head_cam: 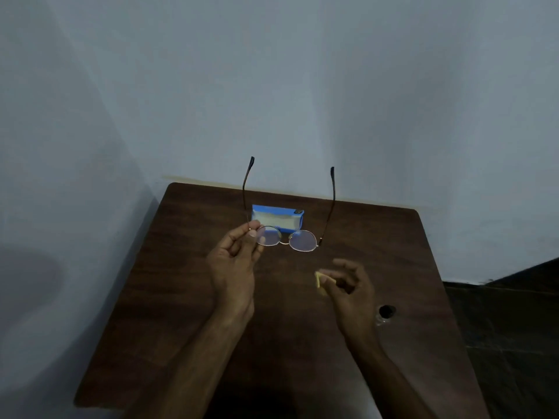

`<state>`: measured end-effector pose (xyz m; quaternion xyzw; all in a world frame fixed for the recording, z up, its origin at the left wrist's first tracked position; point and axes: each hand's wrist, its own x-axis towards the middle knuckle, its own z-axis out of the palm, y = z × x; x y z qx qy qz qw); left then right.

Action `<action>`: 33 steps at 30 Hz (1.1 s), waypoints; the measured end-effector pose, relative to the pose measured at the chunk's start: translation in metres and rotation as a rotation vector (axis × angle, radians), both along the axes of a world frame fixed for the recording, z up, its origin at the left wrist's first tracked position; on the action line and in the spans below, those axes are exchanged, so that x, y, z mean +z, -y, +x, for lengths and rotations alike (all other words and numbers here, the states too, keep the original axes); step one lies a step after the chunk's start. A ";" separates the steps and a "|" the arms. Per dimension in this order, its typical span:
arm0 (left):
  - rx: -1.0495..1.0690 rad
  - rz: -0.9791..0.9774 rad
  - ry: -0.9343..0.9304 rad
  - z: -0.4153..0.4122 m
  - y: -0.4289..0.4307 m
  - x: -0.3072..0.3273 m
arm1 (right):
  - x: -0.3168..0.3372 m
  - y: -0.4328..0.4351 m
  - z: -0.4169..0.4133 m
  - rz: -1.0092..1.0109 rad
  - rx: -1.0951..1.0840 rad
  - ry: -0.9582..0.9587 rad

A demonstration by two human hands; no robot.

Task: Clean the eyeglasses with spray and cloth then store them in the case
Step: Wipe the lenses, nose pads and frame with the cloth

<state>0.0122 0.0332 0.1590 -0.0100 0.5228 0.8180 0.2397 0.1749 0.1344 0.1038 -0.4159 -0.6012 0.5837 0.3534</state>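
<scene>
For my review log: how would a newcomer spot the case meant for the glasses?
Start at the dark brown wooden table against the pale wall. Near its far edge lies a small blue rectangular case, behind the round wire-rimmed eyeglasses that the left hand holds. It is the only blue thing there.

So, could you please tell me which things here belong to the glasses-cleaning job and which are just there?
Belonging to the job:
- round gold-rimmed eyeglasses, held up by the left hand
- small yellow cloth, pinched in the right hand
- blue rectangular case

Just there:
- dark wooden table
- round hole in the tabletop
</scene>
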 end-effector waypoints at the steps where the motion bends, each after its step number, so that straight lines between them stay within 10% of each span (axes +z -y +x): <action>1: -0.004 0.000 0.015 0.001 0.000 -0.004 | -0.028 -0.005 0.003 -0.038 -0.015 0.060; 7: -0.045 -0.008 0.096 0.011 0.004 -0.016 | -0.143 -0.014 0.033 -0.005 0.050 0.605; 14: -0.070 -0.008 0.134 0.015 0.008 -0.019 | -0.161 -0.022 0.046 0.303 0.160 0.810; 21: -0.114 -0.002 0.139 0.023 -0.002 -0.025 | -0.149 -0.009 0.082 0.363 0.030 0.675; 26: -0.137 -0.031 0.133 0.030 -0.009 -0.026 | -0.133 0.005 0.125 0.007 -0.403 0.676; 33: -0.149 -0.026 0.117 0.040 -0.013 -0.021 | -0.141 -0.029 0.117 0.100 -0.232 0.641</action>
